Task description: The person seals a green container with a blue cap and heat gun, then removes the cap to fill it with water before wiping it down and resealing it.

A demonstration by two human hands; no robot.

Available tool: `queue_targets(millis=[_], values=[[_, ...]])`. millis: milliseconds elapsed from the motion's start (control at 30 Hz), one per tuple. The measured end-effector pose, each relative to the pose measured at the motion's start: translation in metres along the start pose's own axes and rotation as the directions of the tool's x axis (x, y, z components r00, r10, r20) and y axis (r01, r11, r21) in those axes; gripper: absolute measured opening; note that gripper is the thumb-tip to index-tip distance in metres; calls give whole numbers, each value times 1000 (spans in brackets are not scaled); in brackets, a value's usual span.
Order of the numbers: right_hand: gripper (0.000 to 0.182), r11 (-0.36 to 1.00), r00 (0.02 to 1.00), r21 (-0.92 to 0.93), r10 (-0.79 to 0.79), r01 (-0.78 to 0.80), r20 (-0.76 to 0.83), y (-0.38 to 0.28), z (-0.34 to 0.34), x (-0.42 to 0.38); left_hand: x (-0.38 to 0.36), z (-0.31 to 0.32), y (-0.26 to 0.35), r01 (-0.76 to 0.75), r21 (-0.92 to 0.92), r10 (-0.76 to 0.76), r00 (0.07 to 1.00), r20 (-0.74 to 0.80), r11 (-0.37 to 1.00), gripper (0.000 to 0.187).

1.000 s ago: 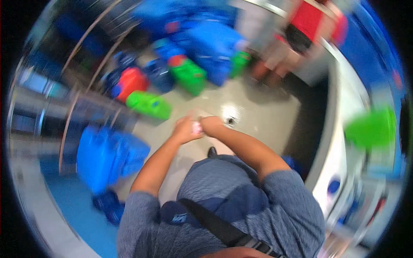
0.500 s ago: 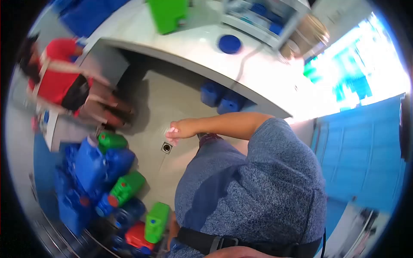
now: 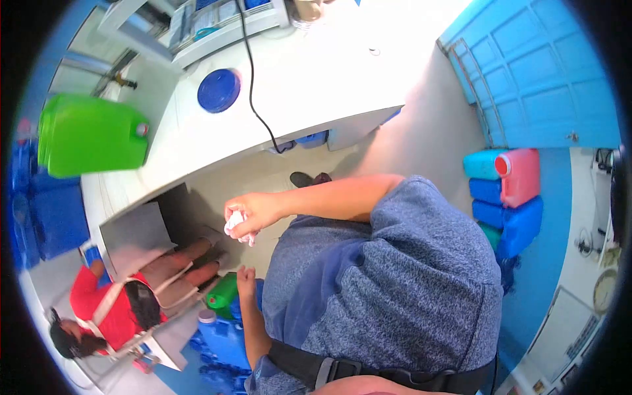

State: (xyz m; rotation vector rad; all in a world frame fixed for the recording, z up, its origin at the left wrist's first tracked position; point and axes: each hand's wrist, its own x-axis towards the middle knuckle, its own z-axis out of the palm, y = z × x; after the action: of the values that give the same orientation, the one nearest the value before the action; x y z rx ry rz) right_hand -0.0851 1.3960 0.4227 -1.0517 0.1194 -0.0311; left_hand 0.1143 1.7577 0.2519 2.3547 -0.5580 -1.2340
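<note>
My right hand (image 3: 253,214) is closed around a crumpled white and pink cloth (image 3: 238,225), held out in front of my body above the floor. Below it in the view, my left hand (image 3: 246,282) is curled into a loose fist, and I see nothing in it. Closest to the left hand are a green jerrycan (image 3: 222,295) and a blue jerrycan (image 3: 222,334), partly hidden behind my forearm. Neither hand touches the counter.
A white counter (image 3: 316,72) carries a blue round lid (image 3: 218,90), a black cable (image 3: 253,99) and a large green container (image 3: 95,136). A person in red (image 3: 118,299) is at the left. Stacked jerrycans (image 3: 520,178) stand by the blue door (image 3: 540,72).
The view has swung to the right, bringing the door-side jerrycans into sight. My left hand has come into view. My right hand keeps hold of the cloth.
</note>
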Motion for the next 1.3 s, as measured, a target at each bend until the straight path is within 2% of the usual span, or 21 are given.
queue_targets(millis=[33, 100, 167, 200, 267, 300, 367, 400, 467, 600, 633, 767, 867, 933, 967, 1033, 1067, 1133, 1200, 1267, 1300], values=[[36, 1000, 1000, 20, -20, 21, -24, -6, -7, 5, 4, -11, 45, -5, -117, 7, 1000, 20, 993, 56], [40, 760, 940, -600, -339, 249, -40, -31, -24, 8, 2, -21, 148, -15, -204, 27, 998, 58, 979, 55], [42, 687, 915, -672, -402, 276, -35, -49, -34, 16, 4, -29, 234, -26, -623, 178, 967, 182, 782, 61], [45, 607, 896, -734, -443, 305, 6, -58, -37, 18, 15, -36, 253, -15, -692, 282, 919, 275, 722, 61], [45, 650, 931, -728, -363, 218, -46, -76, -37, 14, -14, -30, 339, 0, -813, 390, 877, 280, 583, 59], [45, 571, 895, -781, -445, 252, -38, -76, -39, 18, -5, -33, 349, 5, -806, 391, 872, 293, 592, 59], [45, 442, 830, -848, -558, 293, -4, -74, -41, 26, 16, -46, 365, 77, -832, 566, 698, 438, 549, 58], [45, 440, 827, -852, -562, 285, -14, -73, -43, 28, 26, -52, 366, 79, -828, 569, 689, 448, 556, 58], [49, 303, 786, -926, -618, 225, -12, -77, -44, 28, 38, -59, 379, -134, -643, 486, 772, 409, 754, 62], [57, 352, 777, -908, -627, 229, -47, -81, -54, 27, 42, -72, 423, -173, -525, 492, 665, 562, 834, 75], [57, 341, 786, -902, -618, 265, -3, -85, -54, 31, 41, -71, 433, -161, -549, 490, 693, 528, 820, 69], [71, 321, 755, -944, -637, 77, -155, -120, -43, 50, 65, -101, 454, -189, -448, 444, 684, 578, 874, 71], [72, 260, 793, -964, -599, 61, -112, -140, -23, 73, 56, -127, 454, -311, -526, 579, 656, 484, 792, 83], [64, 141, 788, -990, -611, 16, -74, -138, -17, 95, 56, -145, 443, 16, -786, 690, 468, 553, 618, 96], [64, 123, 793, -992, -607, 38, -45, -138, -20, 104, 60, -153, 434, -1, -800, 703, 476, 528, 601, 96], [49, 317, 798, -937, -598, 145, -78, -136, -44, 136, 82, -167, 419, -53, -764, 680, 498, 538, 643, 99], [49, 306, 802, -940, -594, 155, -61, -138, -52, 149, 85, -175, 414, -61, -774, 690, 501, 522, 630, 99], [38, 216, 693, -975, -710, 51, -121, -149, -68, 178, 89, -194, 400, -331, -588, 647, 594, 477, 738, 97], [34, 218, 733, -975, -657, -38, -176, -175, -77, 206, 93, -211, 374, -328, -597, 641, 630, 438, 732, 88], [30, 213, 743, -959, -608, -185, -278, -196, -96, 243, 100, -232, 342, -134, -624, 476, 772, 422, 770, 75], [30, 211, 725, -948, -610, -239, -319, -199, -110, 268, 102, -239, 324, -134, -624, 479, 767, 427, 770, 75]])
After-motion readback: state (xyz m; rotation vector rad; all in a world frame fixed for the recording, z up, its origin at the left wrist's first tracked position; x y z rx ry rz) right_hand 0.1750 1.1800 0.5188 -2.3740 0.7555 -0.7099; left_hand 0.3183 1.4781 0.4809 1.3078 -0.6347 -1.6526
